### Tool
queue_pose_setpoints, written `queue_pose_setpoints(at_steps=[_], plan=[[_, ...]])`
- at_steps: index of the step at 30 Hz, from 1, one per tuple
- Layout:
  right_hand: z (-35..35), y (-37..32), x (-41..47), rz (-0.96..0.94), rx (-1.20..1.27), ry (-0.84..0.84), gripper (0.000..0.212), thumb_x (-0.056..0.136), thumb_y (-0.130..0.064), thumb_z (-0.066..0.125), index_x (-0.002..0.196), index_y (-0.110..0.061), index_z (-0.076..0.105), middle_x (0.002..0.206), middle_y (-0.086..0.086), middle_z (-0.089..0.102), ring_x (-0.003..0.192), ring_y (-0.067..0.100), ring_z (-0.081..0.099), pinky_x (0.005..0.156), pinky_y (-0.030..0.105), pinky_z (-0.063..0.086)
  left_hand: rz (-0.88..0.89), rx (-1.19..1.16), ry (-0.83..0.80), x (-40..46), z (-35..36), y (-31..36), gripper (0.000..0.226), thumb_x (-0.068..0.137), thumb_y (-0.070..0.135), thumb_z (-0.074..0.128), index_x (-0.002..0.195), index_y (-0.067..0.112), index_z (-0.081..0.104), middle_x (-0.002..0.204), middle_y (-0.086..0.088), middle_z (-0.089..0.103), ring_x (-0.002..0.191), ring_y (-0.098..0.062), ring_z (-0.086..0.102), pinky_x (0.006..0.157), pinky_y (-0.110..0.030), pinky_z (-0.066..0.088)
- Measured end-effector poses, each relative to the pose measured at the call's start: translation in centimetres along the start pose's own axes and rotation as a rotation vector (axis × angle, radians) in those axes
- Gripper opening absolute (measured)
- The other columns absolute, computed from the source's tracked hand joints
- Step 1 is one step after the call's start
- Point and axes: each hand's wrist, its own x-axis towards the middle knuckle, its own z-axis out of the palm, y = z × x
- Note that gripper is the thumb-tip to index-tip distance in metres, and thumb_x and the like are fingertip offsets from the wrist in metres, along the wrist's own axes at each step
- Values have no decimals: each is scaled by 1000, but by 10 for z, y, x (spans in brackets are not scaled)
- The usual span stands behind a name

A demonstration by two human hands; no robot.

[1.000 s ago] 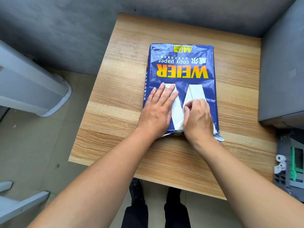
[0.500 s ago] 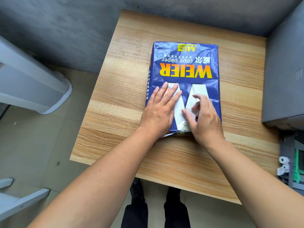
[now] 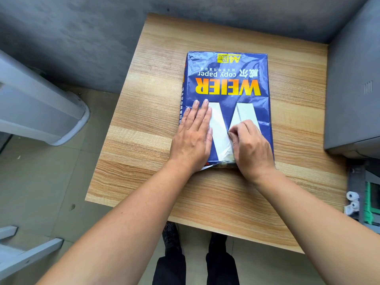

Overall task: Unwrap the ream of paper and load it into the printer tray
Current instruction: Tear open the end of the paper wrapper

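A ream of paper [image 3: 226, 83] in a blue wrapper with yellow "WEIER" lettering lies flat on the wooden table [image 3: 144, 130]. My left hand [image 3: 194, 136] rests flat on the ream's near left part, fingers together and pressing down. My right hand [image 3: 251, 147] sits on the near right part, its fingertips curled and pinching the wrapper at the middle seam. The wrapper's near end looks crumpled and partly torn under my hands. The grey printer [image 3: 353, 95] stands at the right edge, and its pulled-out tray [image 3: 366, 202] shows below it.
A grey concrete wall runs behind the table. A light grey plastic piece of furniture [image 3: 37, 112] stands on the floor at the left. My feet show under the table's near edge. Bare wood lies left and in front of the ream.
My right hand has gone from spread fingers to curled fingertips pinching the wrapper at the middle seam. My left hand has slid a little to the left. The ream has stayed in place.
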Motion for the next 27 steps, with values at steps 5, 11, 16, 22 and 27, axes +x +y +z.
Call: queue_pose_setpoints(at_steps=[5,11,16,22,27], plan=[[2,4,-1,-14,5,7,9,97,-13,59,91,-6,61,88,10,62,74,29,60,59,33,42,4,-16,11,2,2,-1,53,104,21,35,154,4,34,166,-10,28,156,-27,21,128,-46,17],[-1,13,-2,-72,56,-26,10,98,-15,59,93,-7,61,92,8,62,77,28,60,60,32,42,-10,-18,9,2,3,0,52,105,20,35,155,5,33,166,-9,27,156,-26,20,129,-45,16],[-5,14,-1,-126,32,-48,9,97,-13,60,92,-6,62,90,8,62,74,27,60,60,26,35,-24,31,-16,3,0,1,54,104,24,30,155,7,34,167,-7,27,155,-26,21,128,-45,19],[-9,13,1,-117,13,-114,9,96,-14,63,93,-6,60,91,8,61,73,27,59,57,26,29,-49,163,3,35,-14,1,50,102,50,37,144,28,50,147,2,51,127,-29,48,106,-41,33],[-9,17,-1,-140,24,-103,9,98,-15,59,94,-7,61,93,9,62,74,30,60,56,31,37,-93,52,44,52,-1,-10,53,92,66,52,139,41,54,150,11,47,130,-24,37,106,-41,35]])
